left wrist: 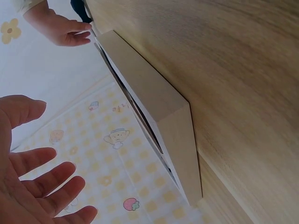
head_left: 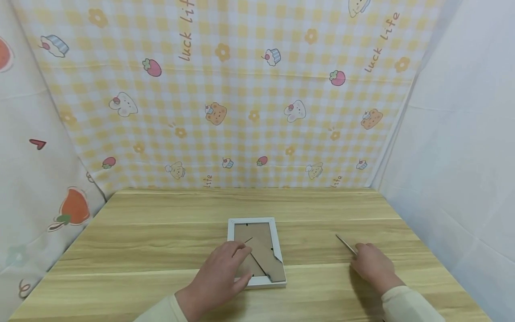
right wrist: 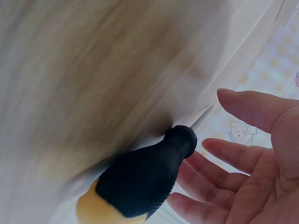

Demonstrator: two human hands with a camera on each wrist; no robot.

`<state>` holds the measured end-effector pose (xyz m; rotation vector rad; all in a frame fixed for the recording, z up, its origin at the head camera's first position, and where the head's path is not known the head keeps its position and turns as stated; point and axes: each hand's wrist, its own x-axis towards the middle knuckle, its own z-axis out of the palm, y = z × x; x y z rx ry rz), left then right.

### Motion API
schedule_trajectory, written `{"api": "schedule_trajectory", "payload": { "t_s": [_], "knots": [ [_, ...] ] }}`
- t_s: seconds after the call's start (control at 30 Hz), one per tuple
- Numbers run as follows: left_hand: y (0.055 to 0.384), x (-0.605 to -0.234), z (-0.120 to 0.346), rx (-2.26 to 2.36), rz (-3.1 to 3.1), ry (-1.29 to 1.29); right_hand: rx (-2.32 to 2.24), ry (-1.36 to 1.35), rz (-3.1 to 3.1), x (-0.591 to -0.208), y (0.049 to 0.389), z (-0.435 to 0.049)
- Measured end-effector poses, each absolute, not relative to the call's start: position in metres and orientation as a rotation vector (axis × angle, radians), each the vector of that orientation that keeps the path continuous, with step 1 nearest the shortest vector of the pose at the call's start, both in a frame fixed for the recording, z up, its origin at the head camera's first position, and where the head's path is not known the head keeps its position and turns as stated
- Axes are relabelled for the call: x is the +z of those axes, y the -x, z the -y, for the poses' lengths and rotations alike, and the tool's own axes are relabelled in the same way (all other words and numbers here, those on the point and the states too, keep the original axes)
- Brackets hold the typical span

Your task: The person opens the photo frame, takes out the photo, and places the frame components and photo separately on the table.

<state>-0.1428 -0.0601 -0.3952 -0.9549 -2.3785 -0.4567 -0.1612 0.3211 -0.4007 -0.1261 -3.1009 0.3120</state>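
Note:
A white picture frame [head_left: 277, 241] lies back side up on the table, its brown backing board [head_left: 260, 232] showing. A dark line of the stand flap crosses that board. Over the frame's left side is my left hand [head_left: 219, 275], fingers spread and slightly bent, holding nothing; the frame's side edge [left wrist: 145, 79] shows beyond them in the left wrist view. To the right, my right hand [head_left: 372, 266] is at a screwdriver with a black and yellow handle [right wrist: 140, 182]. Its thin metal shaft [head_left: 345, 243] points away to the left. Thumb and fingers stand apart beside the handle, not gripping it.
The wood-grain table [head_left: 161, 237] runs back to a yellow checked cloth [head_left: 249, 89] hanging behind it. A patterned white cloth [head_left: 28, 188] hangs on the left, a plain white one [head_left: 458, 134] on the right.

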Motion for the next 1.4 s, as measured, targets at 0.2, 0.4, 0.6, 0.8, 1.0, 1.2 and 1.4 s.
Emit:
{"api": "schedule_trajectory", "payload": {
  "t_s": [0.2,0.4,0.6,0.8,1.0,1.2,1.4],
  "knots": [
    [0.142,-0.395,0.06,-0.458,2.395,0.953,0.31,0.154,3.126,-0.407,0.159,-0.33],
    [0.142,-0.396,0.06,-0.455,2.386,0.957,0.318,0.191,3.147,-0.407,0.156,-0.333],
    [0.141,-0.395,0.06,-0.458,2.387,0.962,0.32,0.202,3.148,-0.405,0.154,-0.332],
    [0.141,-0.395,0.061,-0.458,2.376,0.969,0.322,0.202,3.148,-0.406,0.153,-0.334],
    [0.141,-0.395,0.06,-0.455,2.381,0.97,0.337,0.221,3.152,-0.404,0.151,-0.337],
    [0.14,-0.395,0.06,-0.463,2.387,0.968,0.314,0.203,3.169,-0.405,0.148,-0.34],
    [0.14,-0.395,0.06,-0.465,2.387,0.961,0.291,0.133,3.165,-0.407,0.15,-0.34]
  ]
}}
